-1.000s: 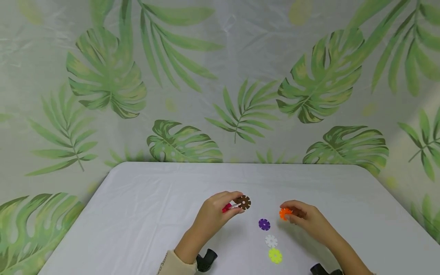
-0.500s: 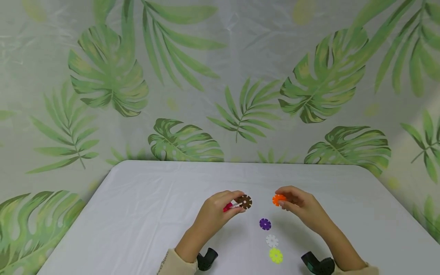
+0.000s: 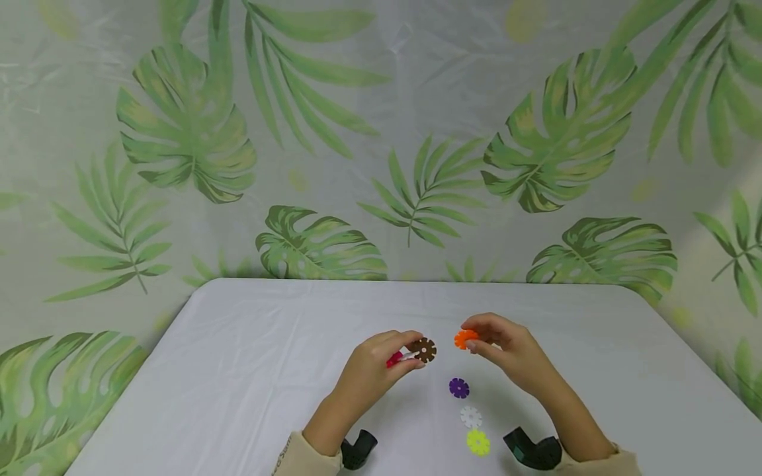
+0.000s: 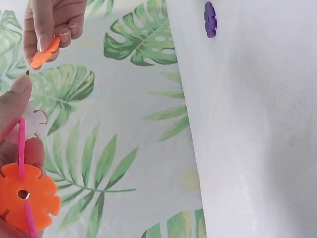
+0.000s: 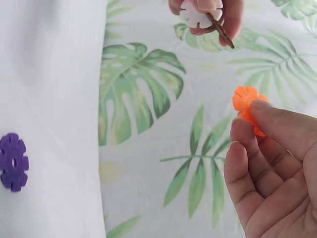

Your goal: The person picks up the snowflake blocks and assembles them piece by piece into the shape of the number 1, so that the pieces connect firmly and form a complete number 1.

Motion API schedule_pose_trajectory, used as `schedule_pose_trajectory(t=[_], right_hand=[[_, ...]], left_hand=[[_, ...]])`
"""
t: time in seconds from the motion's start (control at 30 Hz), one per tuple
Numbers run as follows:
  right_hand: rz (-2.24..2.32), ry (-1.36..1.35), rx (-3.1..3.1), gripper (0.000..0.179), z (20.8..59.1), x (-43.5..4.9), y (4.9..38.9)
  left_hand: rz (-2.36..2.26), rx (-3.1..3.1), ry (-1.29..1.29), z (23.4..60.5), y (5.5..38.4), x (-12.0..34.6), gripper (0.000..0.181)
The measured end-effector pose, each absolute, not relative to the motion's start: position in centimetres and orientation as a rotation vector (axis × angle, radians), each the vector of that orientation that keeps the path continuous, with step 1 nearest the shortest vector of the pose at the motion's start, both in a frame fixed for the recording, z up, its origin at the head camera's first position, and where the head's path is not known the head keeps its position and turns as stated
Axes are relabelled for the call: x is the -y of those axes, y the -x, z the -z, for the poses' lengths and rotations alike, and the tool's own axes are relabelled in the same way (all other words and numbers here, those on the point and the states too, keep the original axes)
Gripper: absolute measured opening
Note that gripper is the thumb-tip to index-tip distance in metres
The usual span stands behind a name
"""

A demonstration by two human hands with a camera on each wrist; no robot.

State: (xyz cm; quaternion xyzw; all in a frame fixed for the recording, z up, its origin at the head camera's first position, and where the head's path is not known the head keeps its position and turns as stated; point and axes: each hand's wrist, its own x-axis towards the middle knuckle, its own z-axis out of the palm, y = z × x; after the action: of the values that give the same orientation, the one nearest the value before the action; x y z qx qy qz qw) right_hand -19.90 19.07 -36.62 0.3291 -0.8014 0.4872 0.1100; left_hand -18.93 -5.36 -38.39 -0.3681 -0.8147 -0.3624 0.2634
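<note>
My left hand (image 3: 370,362) holds a linked chain of notched flower-shaped plastic discs. At its end a brown disc (image 3: 425,350) faces the head camera. Behind it in the left wrist view come a white disc (image 4: 35,124), an edge-on pink disc (image 4: 21,148) and an orange disc (image 4: 42,191). The fingers partly cover the chain. To the right, my right hand (image 3: 508,347) pinches a single orange disc (image 3: 464,340) between thumb and fingertips. A small gap separates this disc from the brown one. Both hands are raised above the table.
On the white-covered table (image 3: 286,317), a purple disc (image 3: 459,388), a white disc (image 3: 471,417) and a yellow disc (image 3: 478,442) lie in a row below the hands. Black devices (image 3: 359,449) sit at both wrists. A leaf-print cloth (image 3: 321,165) hangs behind the table.
My right hand has risen and moved left with the orange disc, closer to the brown disc. The left hand has stayed almost still.
</note>
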Motion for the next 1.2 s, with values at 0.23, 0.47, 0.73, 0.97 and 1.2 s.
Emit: schedule_pose_trajectory(t=[0.23, 0.47, 0.73, 0.97, 1.2], right_hand=[[-1.444, -1.031, 2.297, 0.025, 36.6, -18.1, 20.0], [-1.447, -1.088, 2.261, 0.025, 36.8, -17.4, 19.8], [-1.402, -1.09, 2.26, 0.025, 37.4, -17.1, 19.9], [-1.372, -1.099, 2.228, 0.026, 37.6, -16.9, 20.0], [-1.366, -1.081, 2.186, 0.026, 37.5, -16.6, 19.8]], left_hand=[[0.989, 2.215, 0.994, 38.3, 18.8, 5.4, 0.032], [0.987, 2.22, 0.996, 38.2, 18.8, 5.3, 0.033], [0.977, 2.201, 1.009, 38.2, 18.7, 5.3, 0.033], [0.964, 2.189, 1.011, 38.3, 18.8, 5.3, 0.034], [0.956, 2.171, 1.022, 38.5, 18.9, 5.3, 0.034]])
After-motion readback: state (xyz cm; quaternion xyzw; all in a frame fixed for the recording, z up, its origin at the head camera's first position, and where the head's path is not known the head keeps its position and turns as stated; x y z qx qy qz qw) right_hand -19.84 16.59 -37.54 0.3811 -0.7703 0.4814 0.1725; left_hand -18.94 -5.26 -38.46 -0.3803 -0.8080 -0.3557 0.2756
